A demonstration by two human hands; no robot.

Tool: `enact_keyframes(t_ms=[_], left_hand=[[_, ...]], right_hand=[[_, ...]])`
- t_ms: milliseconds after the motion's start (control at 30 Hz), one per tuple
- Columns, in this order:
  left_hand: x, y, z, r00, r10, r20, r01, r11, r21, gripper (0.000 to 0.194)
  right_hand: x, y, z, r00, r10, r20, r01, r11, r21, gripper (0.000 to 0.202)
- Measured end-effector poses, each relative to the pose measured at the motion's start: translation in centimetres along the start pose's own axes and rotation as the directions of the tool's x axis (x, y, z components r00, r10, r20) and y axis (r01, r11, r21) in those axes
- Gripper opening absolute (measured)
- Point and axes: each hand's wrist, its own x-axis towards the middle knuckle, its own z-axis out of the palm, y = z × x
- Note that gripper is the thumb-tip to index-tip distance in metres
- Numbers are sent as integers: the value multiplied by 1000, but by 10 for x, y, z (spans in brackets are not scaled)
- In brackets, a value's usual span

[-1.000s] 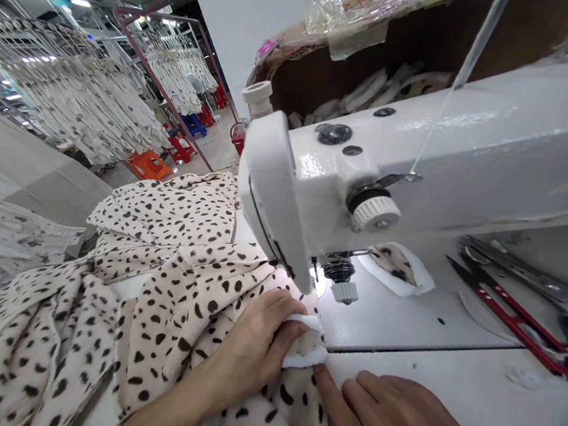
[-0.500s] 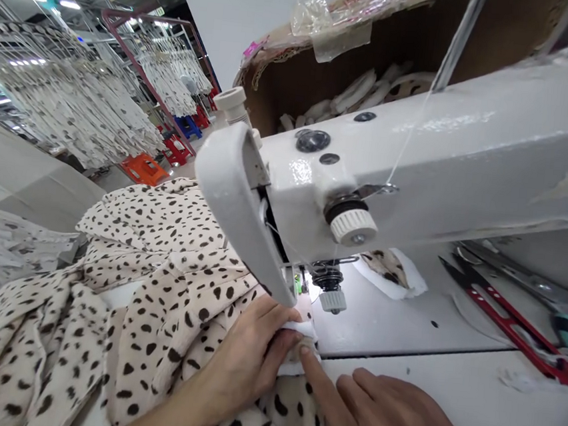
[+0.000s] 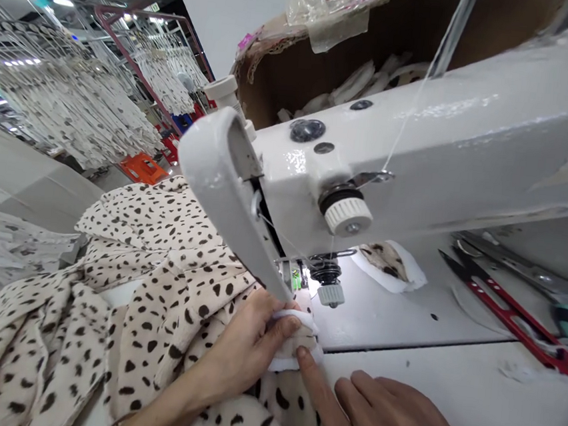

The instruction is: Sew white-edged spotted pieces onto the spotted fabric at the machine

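A small beige fabric patch with a white edge (image 3: 295, 355) lies on the spotted fleece fabric (image 3: 173, 316), just in front of the sewing machine's (image 3: 237, 202) needle area. My left hand (image 3: 243, 346) grips the patch's far left edge, thumb on top and fingers partly hidden beneath the machine head. The index finger of my right hand (image 3: 365, 415) is stretched out, its tip pressing on the patch's right side; the other fingers are bent and hold nothing visible. The needle and presser foot are mostly hidden behind the machine head.
Red thread snips (image 3: 514, 322) and larger scissors (image 3: 524, 269) lie on the right. Under the machine arm sits another white-edged spotted piece (image 3: 384, 263). A cardboard box (image 3: 272, 71) of cut pieces stands behind; garments hang on racks (image 3: 68, 98) at left.
My left thumb has shifted up and back on the patch, uncovering more of its beige middle. My right index fingertip still touches the patch. The view has shifted slightly.
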Motion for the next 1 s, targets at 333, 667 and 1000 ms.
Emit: enact_keyframes(t_ms=[333, 667, 1000], left_hand=[[2, 3, 7, 996, 88, -24, -82, 983, 167, 28], [0, -1, 10, 989, 108, -100, -86, 976, 200, 28], [-1, -2, 13, 976, 75, -203, -42, 986, 161, 16]], right_hand=[[-5, 0, 10, 999, -17, 50, 16, 1000, 17, 46], [-5, 0, 9, 1000, 10, 24, -10, 1000, 21, 44], [13, 4, 8, 989, 25, -144, -17, 998, 54, 34]])
